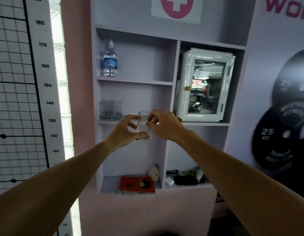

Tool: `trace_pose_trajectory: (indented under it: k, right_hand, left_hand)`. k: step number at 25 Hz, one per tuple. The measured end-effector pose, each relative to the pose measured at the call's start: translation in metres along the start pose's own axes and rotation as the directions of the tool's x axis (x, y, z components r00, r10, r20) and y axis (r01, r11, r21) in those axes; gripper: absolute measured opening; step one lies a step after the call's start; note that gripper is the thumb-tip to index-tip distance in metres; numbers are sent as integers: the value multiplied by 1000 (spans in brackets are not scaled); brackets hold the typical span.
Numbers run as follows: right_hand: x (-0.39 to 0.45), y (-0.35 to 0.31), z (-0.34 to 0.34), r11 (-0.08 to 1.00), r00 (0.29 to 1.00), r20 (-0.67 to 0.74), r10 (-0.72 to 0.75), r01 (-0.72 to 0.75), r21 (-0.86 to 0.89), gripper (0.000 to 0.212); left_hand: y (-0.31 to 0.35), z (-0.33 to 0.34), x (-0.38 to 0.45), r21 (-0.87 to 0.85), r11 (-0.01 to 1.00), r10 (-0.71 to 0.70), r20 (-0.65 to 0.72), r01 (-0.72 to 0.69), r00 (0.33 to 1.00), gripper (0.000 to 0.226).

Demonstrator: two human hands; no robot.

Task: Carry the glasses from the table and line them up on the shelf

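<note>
The step in hand looks like the placing. On the shelf (112,122) two glasses (110,109) already stand side by side at its left end. A third glass (144,125) is held upright in front of the shelf edge, to the right of those two. The next move probably needs a lift over the edge, then setting it down just beside the pair. The left hand (124,132) and the right hand (162,124) both grip this glass, fingers curled round its sides.
</note>
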State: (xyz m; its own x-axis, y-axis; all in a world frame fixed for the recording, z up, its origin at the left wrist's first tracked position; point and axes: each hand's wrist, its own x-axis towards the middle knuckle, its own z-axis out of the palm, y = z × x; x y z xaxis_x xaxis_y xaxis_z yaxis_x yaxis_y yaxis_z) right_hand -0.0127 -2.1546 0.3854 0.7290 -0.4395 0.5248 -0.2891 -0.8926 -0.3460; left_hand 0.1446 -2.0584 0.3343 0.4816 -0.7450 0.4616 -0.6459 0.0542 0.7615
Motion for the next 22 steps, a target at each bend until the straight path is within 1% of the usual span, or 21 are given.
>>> trace_pose_trajectory:
  k: [2, 7, 10, 12, 16, 19, 22]
  right_hand:
    - [22, 10, 17, 1000, 1000, 22, -22, 21, 19, 7]
    - [82, 28, 60, 995, 995, 68, -69, 63, 83, 9]
    - [116, 34, 82, 994, 995, 74, -60, 53, 94, 9]
    - [137, 37, 91, 997, 997, 60, -39, 35, 75, 10]
    - [177, 42, 104, 999, 999, 37, -29, 28, 30, 11]
    - [197, 48, 113, 999, 1000, 23, -12, 11, 31, 12]
    - [211, 57, 122, 1000, 1000, 30, -6, 6, 16, 11]
  left_hand:
    - [-16, -1, 15, 13, 1000, -10, -30, 10, 1000, 74]
    - [-65, -11, 64, 43, 998, -29, -97, 33, 995, 69]
    - [-93, -19, 97, 49, 998, -31, -108, 36, 994, 72]
    - [-104, -24, 118, 38, 998, -39, -105, 43, 994, 74]
    - [-121, -37, 159, 41, 998, -46, -64, 48, 997, 69]
    - [-127, -42, 178, 41, 997, -58, -42, 59, 997, 64]
    - [-133, -39, 190, 65, 995, -70, -42, 73, 997, 66]
